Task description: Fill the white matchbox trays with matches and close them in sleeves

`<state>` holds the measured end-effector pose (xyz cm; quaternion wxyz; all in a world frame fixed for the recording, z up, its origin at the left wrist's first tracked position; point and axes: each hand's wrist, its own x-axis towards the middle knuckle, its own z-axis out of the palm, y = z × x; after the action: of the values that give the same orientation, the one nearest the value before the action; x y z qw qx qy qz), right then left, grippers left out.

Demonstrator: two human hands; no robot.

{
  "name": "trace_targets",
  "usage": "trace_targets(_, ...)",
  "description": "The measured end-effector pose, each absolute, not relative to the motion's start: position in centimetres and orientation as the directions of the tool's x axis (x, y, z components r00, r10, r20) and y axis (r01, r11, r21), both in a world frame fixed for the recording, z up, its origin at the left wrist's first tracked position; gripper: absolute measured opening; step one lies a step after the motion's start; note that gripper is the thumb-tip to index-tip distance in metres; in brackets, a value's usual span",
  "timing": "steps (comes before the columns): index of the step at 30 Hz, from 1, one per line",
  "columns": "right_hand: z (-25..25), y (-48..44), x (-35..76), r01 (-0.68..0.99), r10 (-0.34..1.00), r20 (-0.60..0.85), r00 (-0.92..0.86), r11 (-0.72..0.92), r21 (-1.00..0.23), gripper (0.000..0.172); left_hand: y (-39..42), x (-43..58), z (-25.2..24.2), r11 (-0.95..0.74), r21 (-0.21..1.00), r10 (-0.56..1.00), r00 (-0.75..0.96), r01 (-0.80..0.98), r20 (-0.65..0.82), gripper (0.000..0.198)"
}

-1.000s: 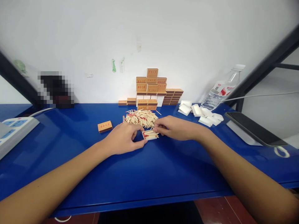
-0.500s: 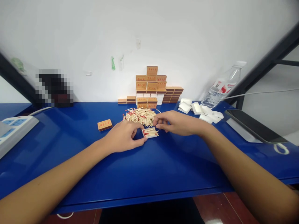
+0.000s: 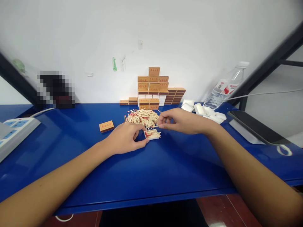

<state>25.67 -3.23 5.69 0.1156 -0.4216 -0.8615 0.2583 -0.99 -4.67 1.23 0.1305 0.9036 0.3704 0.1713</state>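
Note:
My left hand (image 3: 126, 137) grips the left end of a small white matchbox tray (image 3: 155, 138) between thumb and fingers. Red-tipped matches (image 3: 153, 134) lie in the tray, and some stick out past its right end. Just above and to the right of the tray, my right hand (image 3: 176, 121) is closed in a pinch on what looks like a match (image 3: 155, 126); its fingertips partly hide it. Right behind the tray lies a heap of loose matches (image 3: 142, 117), which the right fingers nearly touch.
A closed matchbox (image 3: 106, 126) lies to the left. Stacked matchboxes (image 3: 153, 85) stand against the wall. White empty trays (image 3: 200, 109), a leaning water bottle (image 3: 223, 90) and a phone (image 3: 258, 126) are on the right. A power strip (image 3: 17, 132) lies at far left.
My right hand has risen slightly and shifted a little right, away from the tray. A match now stands up at the tray's back edge. My left hand has stayed on the tray.

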Motion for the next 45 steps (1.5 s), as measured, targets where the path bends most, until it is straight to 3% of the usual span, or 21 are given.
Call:
trace_targets(8, 5.8, -4.7, 24.0, 0.634, 0.733, 0.017, -0.680, 0.600, -0.488, 0.011, -4.7, -1.0, 1.3, -0.682, 0.368, 0.721, 0.664, 0.632, 0.197, 0.026)
trace_targets(15, 4.7, -4.0, 23.9, 0.587, 0.715, 0.194, -0.671, 0.673, -0.450, 0.021, -4.8, -1.0, 1.3, -0.698, 0.380, 0.705, 0.676, 0.608, 0.215, 0.028)
trace_targets(19, 4.1, -3.7, 23.7, 0.560, 0.666, 0.157, -0.730, 0.713, -0.423, 0.032, -4.9, -1.0, 1.4, -0.711, 0.396, 0.686, 0.696, 0.581, 0.212, 0.028)
trace_targets(28, 3.4, -3.1, 24.2, 0.583, 0.672, 0.096, -0.734, 0.697, -0.417, 0.015, -4.9, -0.9, 1.3, -0.715, 0.387, 0.682, 0.701, 0.582, 0.207, 0.030)
trace_targets(39, 5.6, -4.1, 24.5, 0.638, 0.722, 0.092, -0.686, 0.658, -0.400, 0.013, -4.9, -0.9, 1.3, -0.702, 0.387, 0.699, 0.683, 0.598, 0.213, 0.029)
trace_targets(45, 5.4, -4.4, 24.0, 0.650, 0.749, 0.013, -0.662, 0.583, -0.487, 0.014, -4.8, -0.9, 1.3, -0.707, 0.376, 0.696, 0.686, 0.600, 0.213, 0.029)
